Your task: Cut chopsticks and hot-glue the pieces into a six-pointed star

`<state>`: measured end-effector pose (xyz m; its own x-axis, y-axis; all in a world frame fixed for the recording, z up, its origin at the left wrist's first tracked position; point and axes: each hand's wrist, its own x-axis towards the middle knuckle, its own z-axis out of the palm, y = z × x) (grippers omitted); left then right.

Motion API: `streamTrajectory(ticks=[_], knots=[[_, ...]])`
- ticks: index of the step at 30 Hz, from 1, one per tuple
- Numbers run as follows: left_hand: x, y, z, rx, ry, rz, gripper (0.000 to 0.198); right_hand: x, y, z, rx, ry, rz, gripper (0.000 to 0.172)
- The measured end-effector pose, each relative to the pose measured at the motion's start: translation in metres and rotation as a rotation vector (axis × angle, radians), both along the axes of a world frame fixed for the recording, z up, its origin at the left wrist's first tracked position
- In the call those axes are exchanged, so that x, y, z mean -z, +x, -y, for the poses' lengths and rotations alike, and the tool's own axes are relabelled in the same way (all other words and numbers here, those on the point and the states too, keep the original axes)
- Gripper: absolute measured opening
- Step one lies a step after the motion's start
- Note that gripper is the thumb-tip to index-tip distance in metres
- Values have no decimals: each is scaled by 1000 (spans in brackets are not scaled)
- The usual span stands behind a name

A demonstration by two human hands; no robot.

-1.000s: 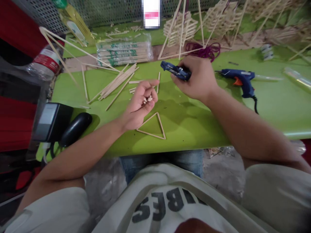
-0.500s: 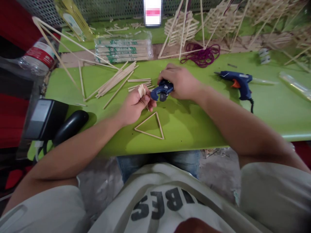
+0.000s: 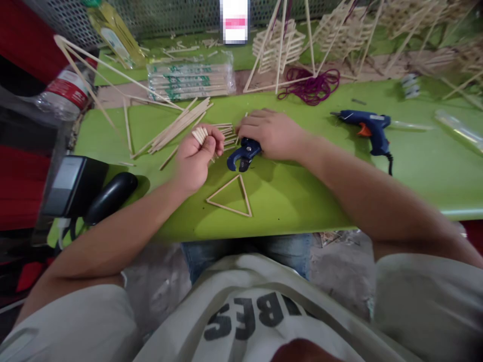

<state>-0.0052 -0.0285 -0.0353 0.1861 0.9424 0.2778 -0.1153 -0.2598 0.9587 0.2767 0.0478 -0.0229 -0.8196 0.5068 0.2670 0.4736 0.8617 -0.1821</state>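
The green bench runs out of view at the right, and the stick frames along its far side are cut off by the top edge. The right hand is wrapped over one blue cutter and hides its handles. Only the curved head shows, low over the bench. The left hand is curled tight around a bundle of short sticks with their pale ends up. They are too blurred to count, and their lengths are hidden in the fist. One blue glue gun lies well to the right. One stick triangle lies flat just below the cutter.
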Motion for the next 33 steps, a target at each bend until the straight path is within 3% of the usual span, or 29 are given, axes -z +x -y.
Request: streamTrajectory(ticks=[11, 16, 19, 22, 25, 29, 33], knots=[[12, 0, -3, 30, 32, -36, 43, -3, 6, 4, 29, 167, 144, 29], [7, 3, 0, -21, 35, -41, 37, 0, 24, 5, -10, -54, -31, 24], [2, 11, 5, -104, 8, -63, 34, -9, 27, 13, 36, -181, -211, 37], [4, 21, 9, -151, -2, -62, 36, -24, 12, 32, 129, -337, -403, 37], [12, 27, 8, -95, 15, -8, 49, -30, -17, 53, 166, -456, -617, 32], [14, 29, 5, -106, 20, -5, 44, -14, -48, 66, 344, -423, -744, 24], [7, 28, 2, -154, 65, -121, 38, 2, -54, 63, 407, -334, -672, 23]])
